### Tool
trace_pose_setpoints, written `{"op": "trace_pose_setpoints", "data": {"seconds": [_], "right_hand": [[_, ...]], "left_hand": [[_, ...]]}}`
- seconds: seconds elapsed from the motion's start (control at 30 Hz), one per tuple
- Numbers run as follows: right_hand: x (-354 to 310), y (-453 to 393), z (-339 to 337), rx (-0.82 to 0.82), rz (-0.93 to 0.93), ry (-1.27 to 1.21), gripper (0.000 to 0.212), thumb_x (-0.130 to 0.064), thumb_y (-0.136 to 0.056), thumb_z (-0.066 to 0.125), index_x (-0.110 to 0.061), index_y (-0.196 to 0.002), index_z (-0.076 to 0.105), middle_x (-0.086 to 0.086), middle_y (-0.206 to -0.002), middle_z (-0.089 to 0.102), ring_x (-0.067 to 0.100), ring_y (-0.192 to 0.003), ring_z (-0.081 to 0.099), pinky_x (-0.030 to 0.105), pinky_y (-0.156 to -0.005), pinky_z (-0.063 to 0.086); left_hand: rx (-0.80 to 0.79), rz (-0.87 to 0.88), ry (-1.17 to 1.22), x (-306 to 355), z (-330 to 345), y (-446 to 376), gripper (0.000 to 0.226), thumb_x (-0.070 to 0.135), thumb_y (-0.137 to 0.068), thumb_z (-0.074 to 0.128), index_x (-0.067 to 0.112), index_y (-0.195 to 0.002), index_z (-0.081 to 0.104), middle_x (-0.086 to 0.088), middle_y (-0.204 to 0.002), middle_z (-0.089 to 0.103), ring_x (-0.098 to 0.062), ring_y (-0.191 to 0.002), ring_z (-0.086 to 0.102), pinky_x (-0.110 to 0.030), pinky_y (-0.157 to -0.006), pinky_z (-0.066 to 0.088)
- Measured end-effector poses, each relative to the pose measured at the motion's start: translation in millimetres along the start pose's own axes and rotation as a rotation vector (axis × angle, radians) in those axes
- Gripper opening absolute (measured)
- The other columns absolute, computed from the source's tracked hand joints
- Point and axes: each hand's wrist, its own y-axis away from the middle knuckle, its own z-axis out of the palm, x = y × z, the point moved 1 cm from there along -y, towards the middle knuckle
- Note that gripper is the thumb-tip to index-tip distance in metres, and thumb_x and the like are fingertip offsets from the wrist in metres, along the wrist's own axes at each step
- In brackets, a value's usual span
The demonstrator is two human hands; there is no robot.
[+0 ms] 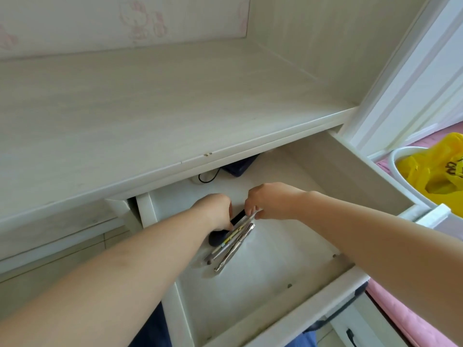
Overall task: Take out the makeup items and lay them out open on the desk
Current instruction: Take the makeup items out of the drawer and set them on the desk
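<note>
A: Item one?
B: Clear pouch (231, 240) of makeup items, lying in the open drawer (263, 279) under the desk (150, 101). Contents seen: a dark flat case (221, 234), two slim pencil-like sticks (225, 242), one silver tool (235, 246) with a ridged tip.

A: Hands?
B: Both are in the drawer at the pouch's top edge. Left hand (215, 211): fingers curled down onto the dark end of the pouch, gripping it. Right hand (269, 200): fingertips pinching the pouch's upper rim, just beside the left.

A: Other drawer contents?
B: At the back, partly under the desktop, a dark object (240, 166) and a black cord (209, 176) on something white.

A: Surroundings?
B: Pale wood-grain desk, with a pink cartoon print on the back panel (140, 18). To the right, a white bin (411, 176) with a yellow bag (436, 171); pink fabric (400, 319) lower right.
</note>
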Motion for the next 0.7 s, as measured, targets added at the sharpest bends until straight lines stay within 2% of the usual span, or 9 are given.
{"op": "trace_pose_setpoints", "data": {"seconds": [0.13, 0.23, 0.4, 0.57, 0.7], "right_hand": [[-1.4, -3.7, 4.7, -0.01, -0.019, 0.073, 0.024, -0.025, -0.088, 0.054, -0.026, -0.111, 0.061, -0.004, -0.112, 0.058, 0.021, -0.1, 0.056, 0.031, -0.08, 0.045], [-3.5, -6.3, 5.6, -0.028, -0.094, 0.19, 0.019, -0.027, -0.091, 0.053, -0.022, -0.108, 0.059, 0.001, -0.109, 0.057, 0.025, -0.095, 0.056, 0.034, -0.077, 0.047], [-6.0, -11.2, 3.6, -0.049, -0.156, 0.292, 0.016, -0.025, -0.091, 0.054, -0.017, -0.104, 0.058, 0.004, -0.105, 0.057, 0.027, -0.092, 0.057, 0.035, -0.076, 0.046], [3.1, -6.6, 0.8, -0.075, -0.123, 0.281, 0.019, -0.027, -0.092, 0.053, -0.016, -0.108, 0.056, 0.004, -0.109, 0.056, 0.027, -0.095, 0.056, 0.033, -0.075, 0.042], [15.0, 10.0, -10.2, -0.018, -0.072, 0.257, 0.017, -0.025, -0.093, 0.052, -0.017, -0.108, 0.056, 0.003, -0.11, 0.054, 0.025, -0.094, 0.056, 0.029, -0.071, 0.037]], "left_hand": [[0.021, 0.012, -0.078, 3.9, 6.8, 1.9, 0.023, 0.02, -0.081, 0.064, 0.01, -0.102, 0.061, -0.008, -0.101, 0.064, -0.027, -0.093, 0.061, -0.03, -0.069, 0.045], [0.025, 0.009, -0.086, 3.3, 6.9, 2.3, 0.02, 0.017, -0.081, 0.061, 0.009, -0.1, 0.061, -0.008, -0.096, 0.062, -0.027, -0.091, 0.061, -0.03, -0.067, 0.044], [0.012, -0.005, -0.076, 2.6, 4.8, 2.3, 0.009, 0.015, -0.078, 0.062, 0.01, -0.085, 0.058, -0.005, -0.077, 0.053, -0.025, -0.075, 0.054, -0.03, -0.062, 0.042], [0.035, -0.013, -0.031, 0.8, -1.4, 4.5, 0.01, 0.012, -0.08, 0.057, 0.007, -0.087, 0.063, -0.008, -0.079, 0.056, -0.026, -0.074, 0.053, -0.029, -0.062, 0.042], [0.05, 0.0, 0.055, 0.2, -9.2, 11.4, 0.012, 0.012, -0.081, 0.058, 0.008, -0.086, 0.068, -0.01, -0.081, 0.061, -0.026, -0.075, 0.054, -0.026, -0.062, 0.041]]}}
